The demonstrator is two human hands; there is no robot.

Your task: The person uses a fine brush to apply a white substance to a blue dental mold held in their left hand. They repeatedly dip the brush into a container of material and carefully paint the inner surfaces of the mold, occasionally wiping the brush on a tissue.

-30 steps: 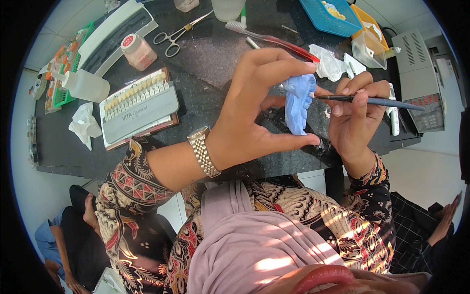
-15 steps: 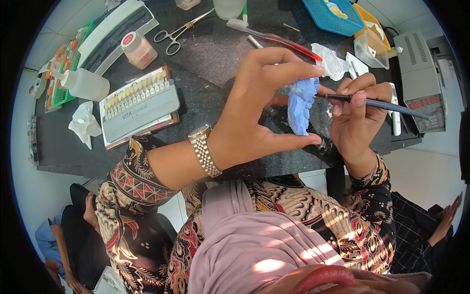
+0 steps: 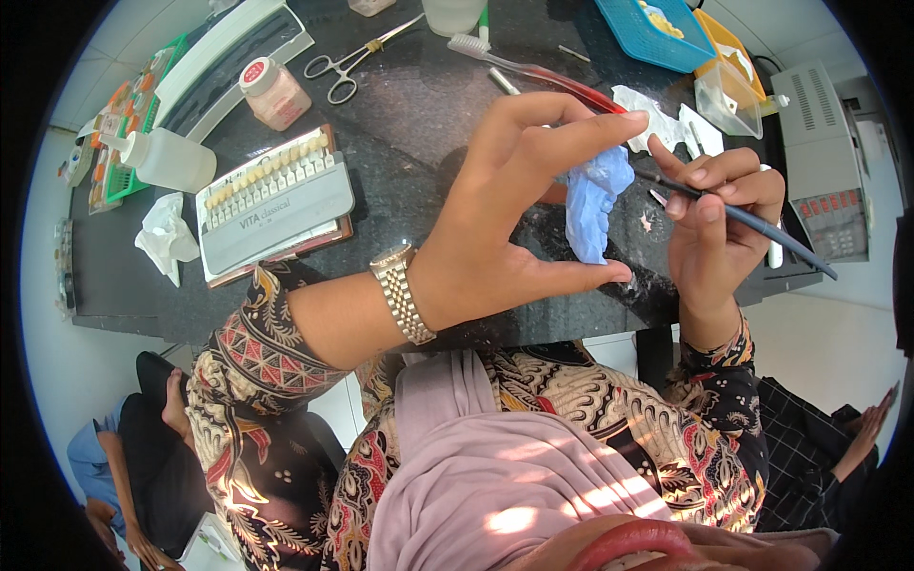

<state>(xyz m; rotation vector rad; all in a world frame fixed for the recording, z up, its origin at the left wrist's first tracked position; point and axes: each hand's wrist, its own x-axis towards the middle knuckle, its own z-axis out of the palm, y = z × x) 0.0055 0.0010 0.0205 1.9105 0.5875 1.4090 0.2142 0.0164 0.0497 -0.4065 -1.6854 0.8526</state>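
My left hand (image 3: pixel 505 214) grips a light-blue dental cast (image 3: pixel 595 205) at its two ends, the thumb below and the fingers above. Between the fingers and thumb of my right hand (image 3: pixel 716 224) is a slim, pen-like tool (image 3: pixel 776 236) with a dark blue-grey handle. Its dark narrow end points toward the upper right side of the cast; whether it touches is hard to see. Both hands are raised over the black worktop (image 3: pixel 400 143). Below and beyond the cast, small pale bits (image 3: pixel 646 222) lie on the dark surface.
At left are a tooth shade guide (image 3: pixel 276 214), crumpled tissue (image 3: pixel 168 238), a squeeze bottle (image 3: pixel 171 162) and a powder jar (image 3: pixel 274 93). Scissor-handled forceps (image 3: pixel 347 67) and a red-handled toothbrush (image 3: pixel 533 71) lie farther back. A blue basket (image 3: pixel 657 33) and a grey machine (image 3: pixel 814 124) stand right.
My right hand has shifted right and slightly down, drawing the tool's tip back from the cast. The cast has turned a little, showing a smoother side.
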